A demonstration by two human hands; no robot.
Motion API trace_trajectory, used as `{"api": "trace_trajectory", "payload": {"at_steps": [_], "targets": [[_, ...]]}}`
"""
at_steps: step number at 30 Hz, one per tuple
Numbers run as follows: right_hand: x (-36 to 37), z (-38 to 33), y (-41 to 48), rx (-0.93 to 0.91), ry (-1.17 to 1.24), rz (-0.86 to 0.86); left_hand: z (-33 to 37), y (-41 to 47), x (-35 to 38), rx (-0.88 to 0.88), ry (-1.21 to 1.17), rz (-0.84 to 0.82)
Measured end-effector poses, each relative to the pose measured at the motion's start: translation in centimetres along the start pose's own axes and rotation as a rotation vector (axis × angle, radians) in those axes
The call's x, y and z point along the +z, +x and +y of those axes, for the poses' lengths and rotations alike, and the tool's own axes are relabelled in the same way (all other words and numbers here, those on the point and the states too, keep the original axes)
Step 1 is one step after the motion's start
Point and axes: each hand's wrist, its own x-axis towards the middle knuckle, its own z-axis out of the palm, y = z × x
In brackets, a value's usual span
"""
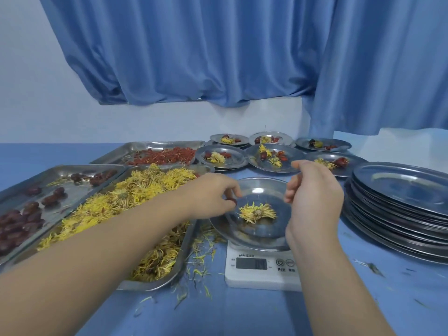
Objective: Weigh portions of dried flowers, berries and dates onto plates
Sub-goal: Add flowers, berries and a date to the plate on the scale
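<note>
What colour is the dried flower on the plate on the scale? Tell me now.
Yellow, with a brownish centre; the dried flower shows best in the head view.

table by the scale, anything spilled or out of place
Yes: loose yellow petals lie scattered on the blue table between the flower tray and the scale, spilled outside the tray.

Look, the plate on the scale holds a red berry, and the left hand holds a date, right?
Not a berry: the head view shows a yellow dried flower in the plate on the scale. The left hand does hold a date.
</note>
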Motion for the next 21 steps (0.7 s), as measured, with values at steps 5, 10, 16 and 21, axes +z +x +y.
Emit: {"api": "trace_trajectory", "payload": {"at_steps": [5,10,16,21], "targets": [[0.8,0.5,0.1,0.005,-0.058,-0.152,-1.3,0.5,-1.5,-0.002,-0.085,0.027],[2.1,-0.3,2.7,-0.016,-0.405,-0.528,-3.7,1.6,-3.6,-0.067,-0.097,0.101],[3.8,-0.8,6.6,-0.173,-0.844,-0.777,-8.5,2.8,-6.7,-0.26,-0.105,0.224],[5.5,-0.3,9.3,-0.262,-0.941,-0.857,-14.2,5.1,-9.9,-0.449,-0.191,0.415]]}}
